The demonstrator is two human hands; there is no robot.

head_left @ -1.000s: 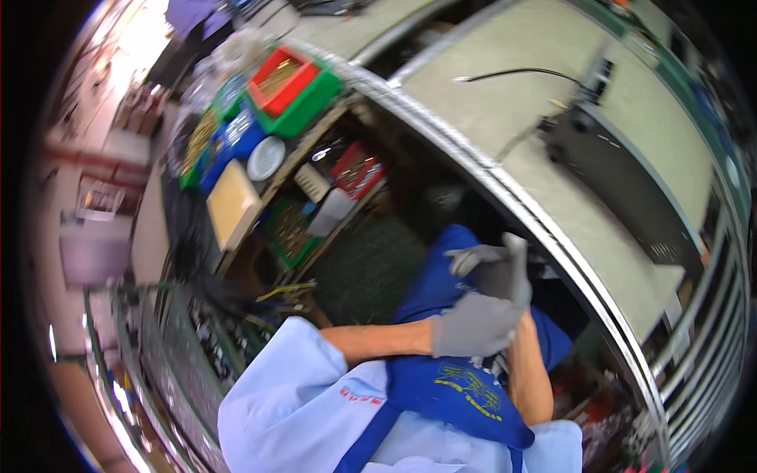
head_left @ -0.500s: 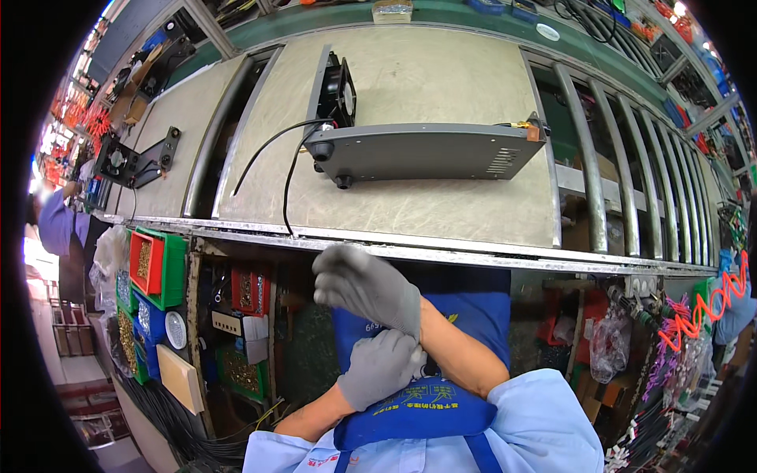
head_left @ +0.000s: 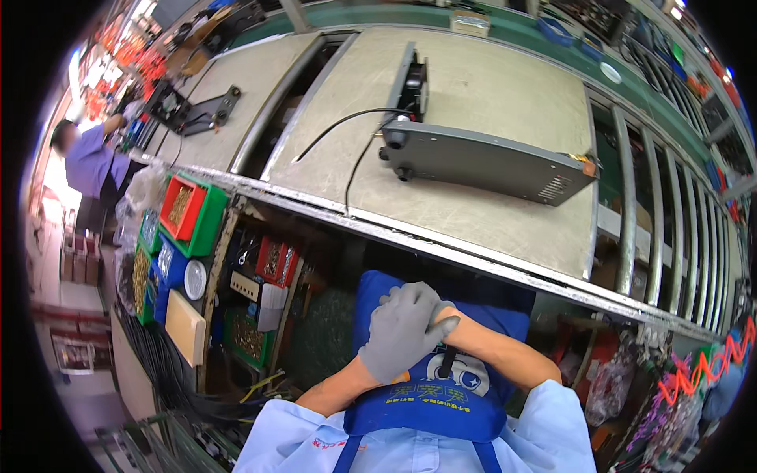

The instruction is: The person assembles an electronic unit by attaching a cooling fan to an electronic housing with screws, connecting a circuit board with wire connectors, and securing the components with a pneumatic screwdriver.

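Both my hands wear grey gloves and meet in front of the blue apron [head_left: 426,414]. My left hand [head_left: 400,333] lies over my right hand [head_left: 438,312], closed around it, with its thumb by the right wrist. Most of the right hand and its fingers are hidden beneath. Neither hand touches the bench. Beyond them, on the pale worktop [head_left: 481,225], stands a dark grey metal housing panel [head_left: 481,162] with round black feet. A black fan [head_left: 417,88] is fixed to the upright plate at its left end. A loose black cable [head_left: 352,175] hangs down to the bench edge.
Metal rollers [head_left: 627,209] continue the bench to the right. At left are red and green bins [head_left: 183,211] of small hardware and a cream-coloured block [head_left: 184,327]. Another fan assembly [head_left: 189,110] sits farther left, near a person in blue [head_left: 93,162]. A coiled orange hose [head_left: 706,363] hangs at right.
My right hand has drawn back from the bench edge toward my body. My left hand has moved from the right wrist onto the right hand. The view has turned, shifting the bench rightward.
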